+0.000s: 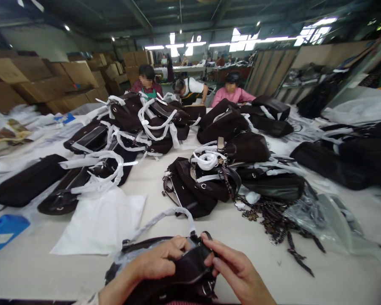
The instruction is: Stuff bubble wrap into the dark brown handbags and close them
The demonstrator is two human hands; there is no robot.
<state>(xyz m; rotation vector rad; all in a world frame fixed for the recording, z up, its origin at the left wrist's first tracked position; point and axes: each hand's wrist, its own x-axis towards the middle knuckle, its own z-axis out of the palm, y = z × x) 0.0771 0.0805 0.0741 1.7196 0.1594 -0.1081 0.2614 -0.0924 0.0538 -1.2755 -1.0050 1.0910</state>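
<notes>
A dark brown handbag (190, 273) lies at the near edge of the white table (152, 190), its handle (165, 218) wrapped in white paper and arching up behind it. My left hand (158, 262) grips the top of the bag from the left, fingers curled over its edge. From the right, my right hand (235, 271) pinches the same top edge with thumb and fingers. Clear plastic shows under the bag on its left side.
Piles of dark bags (216, 178) with white-wrapped handles cover the table. A flat white bag (101, 224) and a blue box (3, 233) lie left. Dark braided straps (279, 220) and clear plastic (330, 220) lie right. Three people (231, 91) work at the far side; cardboard boxes (44, 80) stand back left.
</notes>
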